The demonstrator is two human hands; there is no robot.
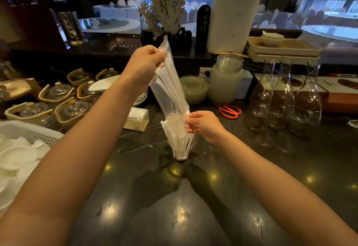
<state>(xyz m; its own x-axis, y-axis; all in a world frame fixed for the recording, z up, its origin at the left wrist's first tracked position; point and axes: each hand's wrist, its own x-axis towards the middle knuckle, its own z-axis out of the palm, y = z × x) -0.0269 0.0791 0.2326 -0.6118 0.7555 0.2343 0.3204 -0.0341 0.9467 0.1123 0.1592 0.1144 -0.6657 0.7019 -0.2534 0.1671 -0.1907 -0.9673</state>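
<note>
Left hand pinches the top end of the clear plastic bag and holds it stretched upward. Right hand pinches the film lower down, at its side. The bag's bottom rests on the dark counter, with its top leaning left. We judge the step to be drawing the bag off its white contents. The next move calls for a steady lift by the left hand while the right restrains the load. We cannot identify the contents, as the creased film blurs them.
</note>
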